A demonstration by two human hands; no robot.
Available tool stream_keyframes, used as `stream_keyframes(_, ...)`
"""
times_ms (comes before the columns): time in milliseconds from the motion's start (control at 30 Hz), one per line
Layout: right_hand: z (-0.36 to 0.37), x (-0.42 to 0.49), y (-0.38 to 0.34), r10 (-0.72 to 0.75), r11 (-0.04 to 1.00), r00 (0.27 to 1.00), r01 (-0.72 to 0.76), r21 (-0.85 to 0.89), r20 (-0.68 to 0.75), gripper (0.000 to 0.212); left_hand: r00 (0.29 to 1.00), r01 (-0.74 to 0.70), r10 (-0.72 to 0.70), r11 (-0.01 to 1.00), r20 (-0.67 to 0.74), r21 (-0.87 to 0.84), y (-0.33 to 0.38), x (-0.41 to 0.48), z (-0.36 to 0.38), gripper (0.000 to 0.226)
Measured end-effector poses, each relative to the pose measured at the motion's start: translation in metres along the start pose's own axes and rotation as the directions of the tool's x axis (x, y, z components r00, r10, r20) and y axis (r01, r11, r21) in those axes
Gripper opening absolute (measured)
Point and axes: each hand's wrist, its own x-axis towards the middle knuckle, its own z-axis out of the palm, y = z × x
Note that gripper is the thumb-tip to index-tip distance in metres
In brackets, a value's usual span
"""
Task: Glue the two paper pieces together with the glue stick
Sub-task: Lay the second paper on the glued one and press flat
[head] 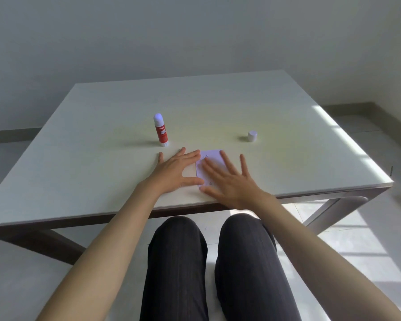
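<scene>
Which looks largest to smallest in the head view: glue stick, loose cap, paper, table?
1. Pale rectangular table.
2. White paper, partly hidden under both hands.
3. Red-labelled, uncapped glue stick, standing upright.
4. Small white cylindrical cap.
Stick and cap sit at similar depth, so that order holds.

A pale cream, smooth-topped square table (116, 172) on dark brown slanted legs (63, 245) stands before a plain grey-white wall (195, 35); a dark skirting strip (350, 107) runs along the wall's foot. The glossy light-tiled floor (361, 246) lies beneath; bright window-shaped sunlight patches (347, 140) fall across the table's right edge and the floor.
</scene>
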Motion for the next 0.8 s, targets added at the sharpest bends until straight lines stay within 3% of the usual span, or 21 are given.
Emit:
stream_keyframes(100,-0.016,0.005,0.019,0.181,0.983,0.982,-0.181,-0.008,0.045,0.077,1.0,0.006,-0.006,1.0,0.001,0.002,-0.001,0.0,0.001,0.081)
stream_keyframes(267,0.008,-0.018,-0.019,-0.066,0.998,0.998,0.067,0.016,-0.011,0.09,1.0,-0.003,0.003,1.0,-0.009,-0.012,-0.003,0.001,0.003,0.081)
stream_keyframes(433,-0.012,-0.006,0.015,0.177,0.984,0.984,-0.176,-0.025,0.006,0.075,1.0,0.004,-0.003,1.0,0.003,-0.009,-0.003,0.0,0.003,0.081)
stream_keyframes(567,0.006,-0.026,-0.018,-0.06,0.998,0.998,0.06,0.004,-0.022,0.093,1.0,0.007,-0.007,1.0,0.007,0.004,-0.003,0.0,0.002,0.081)
stream_keyframes(633,0.004,-0.025,-0.01,-0.023,0.999,0.999,0.024,0.028,-0.024,0.083,1.0,0.01,-0.01,1.0,0.014,-0.002,-0.002,0.0,0.002,0.081)
stream_keyframes(733,-0.006,-0.013,0.008,0.146,0.986,0.989,-0.147,0.082,0.017,0.078,1.0,0.018,-0.018,1.0,0.023,0.0,-0.001,-0.002,0.001,0.081)
stream_keyframes(800,-0.006,-0.008,0.008,0.131,0.986,0.991,-0.133,0.099,0.023,0.081,1.0,0.02,-0.02,1.0,0.022,0.013,0.0,-0.003,0.001,0.08)
